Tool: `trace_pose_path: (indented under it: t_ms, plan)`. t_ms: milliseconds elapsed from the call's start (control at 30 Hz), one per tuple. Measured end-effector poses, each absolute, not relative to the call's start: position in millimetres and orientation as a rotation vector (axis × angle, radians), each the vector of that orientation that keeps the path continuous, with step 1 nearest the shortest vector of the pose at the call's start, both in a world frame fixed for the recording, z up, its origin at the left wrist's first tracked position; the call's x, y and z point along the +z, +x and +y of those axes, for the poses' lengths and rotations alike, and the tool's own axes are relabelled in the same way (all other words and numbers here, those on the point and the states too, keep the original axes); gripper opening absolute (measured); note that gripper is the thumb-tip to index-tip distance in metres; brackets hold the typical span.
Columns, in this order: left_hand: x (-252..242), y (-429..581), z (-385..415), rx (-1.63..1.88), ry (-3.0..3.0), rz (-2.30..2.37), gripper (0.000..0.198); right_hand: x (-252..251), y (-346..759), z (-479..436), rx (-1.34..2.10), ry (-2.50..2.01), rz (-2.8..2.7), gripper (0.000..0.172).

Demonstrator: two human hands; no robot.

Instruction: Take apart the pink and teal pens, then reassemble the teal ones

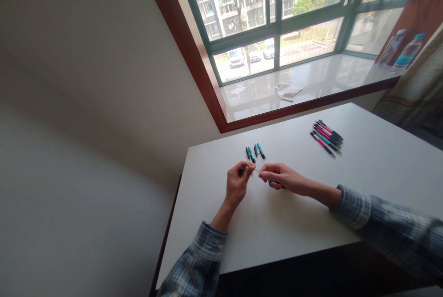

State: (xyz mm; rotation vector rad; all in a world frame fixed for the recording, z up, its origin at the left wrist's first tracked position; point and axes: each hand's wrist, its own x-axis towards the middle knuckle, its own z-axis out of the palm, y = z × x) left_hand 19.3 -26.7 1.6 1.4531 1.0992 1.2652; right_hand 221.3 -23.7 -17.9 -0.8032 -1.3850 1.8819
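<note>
blue-grey plaid sleeves (199, 264), pink- and teal-banded black pens (325, 138)

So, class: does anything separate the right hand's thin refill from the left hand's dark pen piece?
Nothing visible: the refill runs from the right hand to the left hand, which grips the dark pen piece.

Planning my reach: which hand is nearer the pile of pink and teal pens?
Right. The right hand is below and left of the pen pile; the left hand lies farther left.
</note>
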Motion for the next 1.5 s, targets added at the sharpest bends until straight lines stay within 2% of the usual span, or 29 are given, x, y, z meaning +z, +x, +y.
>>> trace_pose_path:
  t_ms: [167, 267, 600, 933, 1100, 1267, 1400, 1500]
  plan:
    - [3.3, 5.5, -13.3, 1.547, 1.156, 1.148, 0.039, -15.6, 223.6, -21.9, 1.491, -0.958, -1.681, 0.032]
    - [5.2, 1.2, -12.9, 1.533, 1.163, 1.200, 0.039, -12.3, 225.5, -21.8, 1.283, -1.021, -1.733, 0.031]
    - [16.4, 12.3, -27.1, 1.288, 1.350, 1.166, 0.039, -15.0, 227.3, -23.1, 1.218, -1.039, -1.865, 0.031]
    - [11.2, 11.1, -21.4, 1.266, 1.166, 1.103, 0.041, -7.6, 223.8, -33.5, 1.137, -0.921, -1.922, 0.008]
    - [10.6, -0.8, -13.2, 1.356, 1.198, 1.305, 0.038, 0.4, 224.6, -37.3, 1.080, -0.823, -2.042, 0.009]
    - [12.5, -12.8, -11.3, 1.006, 1.689, 1.668, 0.028, 3.7, 225.3, -38.4, 1.077, -0.733, -2.141, 0.022]
    - [13.0, -13.3, -14.2, 0.657, 1.925, 1.887, 0.018, 2.1, 225.3, -37.4, 1.014, -0.772, -2.154, 0.025]
    - [13.5, -11.1, -16.9, 0.460, 2.016, 1.953, 0.017, -0.3, 226.2, -35.1, 0.943, -0.829, -2.122, 0.025]
